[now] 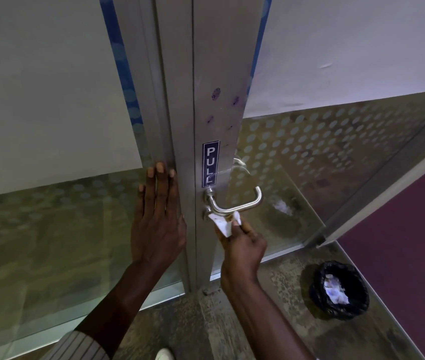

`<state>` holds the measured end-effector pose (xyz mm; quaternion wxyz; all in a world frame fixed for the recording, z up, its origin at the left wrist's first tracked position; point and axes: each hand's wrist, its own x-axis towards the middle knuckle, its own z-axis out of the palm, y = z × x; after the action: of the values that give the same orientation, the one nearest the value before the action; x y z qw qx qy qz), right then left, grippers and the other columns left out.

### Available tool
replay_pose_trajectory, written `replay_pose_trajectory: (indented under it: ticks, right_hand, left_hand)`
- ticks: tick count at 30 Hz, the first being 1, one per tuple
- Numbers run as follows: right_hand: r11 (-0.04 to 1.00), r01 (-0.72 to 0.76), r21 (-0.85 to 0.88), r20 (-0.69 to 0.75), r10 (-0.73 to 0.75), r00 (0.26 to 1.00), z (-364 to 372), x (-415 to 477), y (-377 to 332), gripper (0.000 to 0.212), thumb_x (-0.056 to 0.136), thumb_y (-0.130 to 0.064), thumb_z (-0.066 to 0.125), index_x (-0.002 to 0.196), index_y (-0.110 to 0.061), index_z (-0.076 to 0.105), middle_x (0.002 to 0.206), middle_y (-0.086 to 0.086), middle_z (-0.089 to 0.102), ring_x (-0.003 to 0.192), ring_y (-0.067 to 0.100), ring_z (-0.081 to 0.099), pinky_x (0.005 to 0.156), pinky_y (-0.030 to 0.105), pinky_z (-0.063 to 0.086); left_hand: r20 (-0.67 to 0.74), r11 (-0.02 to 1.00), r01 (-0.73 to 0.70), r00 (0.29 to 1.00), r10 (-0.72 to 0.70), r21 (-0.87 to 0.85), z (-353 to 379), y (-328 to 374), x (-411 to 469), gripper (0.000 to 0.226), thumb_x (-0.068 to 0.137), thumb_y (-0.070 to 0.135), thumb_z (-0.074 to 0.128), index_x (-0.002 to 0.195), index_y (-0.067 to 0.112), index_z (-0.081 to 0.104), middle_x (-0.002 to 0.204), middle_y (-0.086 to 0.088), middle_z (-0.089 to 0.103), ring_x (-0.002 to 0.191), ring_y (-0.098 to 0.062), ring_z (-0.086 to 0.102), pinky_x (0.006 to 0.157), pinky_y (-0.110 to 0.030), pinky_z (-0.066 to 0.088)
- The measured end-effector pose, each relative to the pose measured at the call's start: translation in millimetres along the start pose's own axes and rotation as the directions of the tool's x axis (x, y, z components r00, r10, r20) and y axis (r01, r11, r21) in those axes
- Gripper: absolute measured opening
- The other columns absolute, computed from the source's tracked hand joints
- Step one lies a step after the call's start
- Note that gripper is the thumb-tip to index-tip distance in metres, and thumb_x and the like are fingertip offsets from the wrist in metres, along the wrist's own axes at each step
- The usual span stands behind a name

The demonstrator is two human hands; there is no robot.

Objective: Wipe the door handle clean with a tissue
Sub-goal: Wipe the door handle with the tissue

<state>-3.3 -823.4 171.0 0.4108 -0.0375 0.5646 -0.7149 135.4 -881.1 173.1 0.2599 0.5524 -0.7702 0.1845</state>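
- Under the lever of the door handle (234, 203), a folded white tissue (223, 223) is pressed up against the metal near the round base plate; a brownish smudge shows on the tissue's upper edge.
- The right hand (242, 245) pinches the tissue between thumb and fingers, closed around it just below the lever.
- The handle is brushed steel, mounted on the aluminium door frame (219, 100), directly beneath a dark blue "PULL" sticker (210, 163).
- The left hand (158, 216) lies open and flat, fingers spread, against the frame and the glass panel (50, 229) beside it, left of the handle.
- A striped sleeve (81, 346) shows at the left forearm.
- Dark smudges mark the frame above the sticker.
- On the floor to the right stands a small bin (339, 289) lined with a black bag, crumpled paper (335, 291) inside it.
- A white shoe tip (164, 354) shows at the bottom edge.
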Motion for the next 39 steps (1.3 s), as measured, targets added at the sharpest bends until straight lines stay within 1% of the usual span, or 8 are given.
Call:
replay_pose_trajectory:
  ticks: [7,12,15,20,22,28,34,39]
  right_hand:
    - [0.994,-0.002,0.111,-0.063,0.009,0.998,2.3,9.7,-15.9,0.028,0.107,0.008,0.055,0.115,-0.006,0.078,0.073,-0.01,0.083,0.07,0.005,0.078,0.103,0.05,0.059]
    - [0.933,0.24,-0.27,-0.106,-0.276,0.955,-9.5,36.3,-35.5,0.031,0.109,-0.001,0.058,0.133,-0.008,0.076,0.115,0.009,0.082,0.1,0.02,0.073,0.093,0.036,0.058]
    - [0.667,0.462,-0.584,0.116,-0.495,0.861,-17.6,40.0,-25.6,0.053,0.104,0.01,0.052,0.152,-0.009,0.06,0.154,0.013,0.064,0.135,0.027,0.069,0.111,0.038,0.058]
    - [0.165,0.715,-0.679,0.511,-0.594,0.622,-41.8,33.3,0.8,0.097,0.073,0.035,0.045,0.163,-0.002,0.043,0.175,0.014,0.033,0.165,0.036,0.025,0.128,0.029,0.04]
    - [-0.036,0.761,-0.648,0.643,-0.561,0.521,-49.0,27.8,10.0,0.096,0.069,0.033,0.04,0.16,0.004,0.044,0.173,0.023,0.035,0.164,0.043,0.025,0.133,0.05,0.034]
    - [-0.281,0.833,-0.477,0.839,-0.427,0.336,-37.0,20.1,23.7,0.082,0.077,0.02,0.031,0.157,0.009,0.046,0.17,0.025,0.039,0.162,0.046,0.029,0.131,0.06,0.035]
    - [-0.273,0.825,-0.495,0.819,-0.463,0.338,-43.9,25.1,17.6,0.083,0.074,0.021,0.032,0.155,0.012,0.047,0.168,0.029,0.04,0.16,0.048,0.032,0.128,0.062,0.038]
    - [0.026,0.783,-0.621,0.628,-0.581,0.518,-54.0,42.2,-3.6,0.095,0.066,0.038,0.048,0.155,0.008,0.049,0.169,0.027,0.039,0.161,0.047,0.029,0.125,0.058,0.045]
  left_hand:
    - [0.006,1.0,-0.016,1.0,0.016,-0.013,-6.6,-1.3,1.0,0.116,0.087,0.02,0.083,0.176,0.004,0.01,0.184,-0.01,-0.025,0.173,-0.025,-0.024,0.141,-0.043,-0.006]
    - [0.012,1.0,-0.007,1.0,0.008,-0.024,-8.8,-0.2,1.2,0.113,0.087,0.02,0.083,0.176,0.002,0.015,0.183,-0.01,-0.027,0.172,-0.025,-0.025,0.141,-0.042,-0.008]
    - [0.012,1.0,-0.002,1.0,0.002,-0.02,-8.8,-0.7,0.7,0.115,0.087,0.021,0.083,0.176,0.003,0.012,0.183,-0.01,-0.027,0.172,-0.025,-0.026,0.141,-0.043,-0.007]
    - [0.009,1.0,0.0,1.0,0.0,-0.026,-10.0,0.8,0.2,0.115,0.088,0.021,0.082,0.175,0.004,0.01,0.183,-0.01,-0.028,0.172,-0.025,-0.027,0.141,-0.043,-0.006]
    - [0.012,1.0,0.0,1.0,0.0,-0.03,-10.5,1.6,0.3,0.115,0.089,0.021,0.082,0.175,0.004,0.009,0.182,-0.009,-0.031,0.171,-0.024,-0.028,0.14,-0.043,-0.006]
    - [0.003,0.999,0.0,1.0,0.0,-0.041,-13.6,3.7,0.4,0.108,0.089,0.022,0.082,0.174,-0.001,0.019,0.181,-0.007,-0.034,0.171,-0.023,-0.029,0.139,-0.052,0.014]
    - [0.034,0.999,0.007,0.999,-0.006,-0.046,-13.7,3.0,0.0,0.112,0.089,0.023,0.082,0.175,0.002,0.012,0.181,-0.008,-0.032,0.171,-0.024,-0.029,0.139,-0.054,0.016]
    - [0.026,0.999,0.004,1.0,-0.003,-0.038,-12.8,2.5,1.1,0.116,0.086,0.02,0.084,0.175,0.002,0.012,0.182,-0.007,-0.032,0.171,-0.023,-0.028,0.141,-0.045,-0.001]
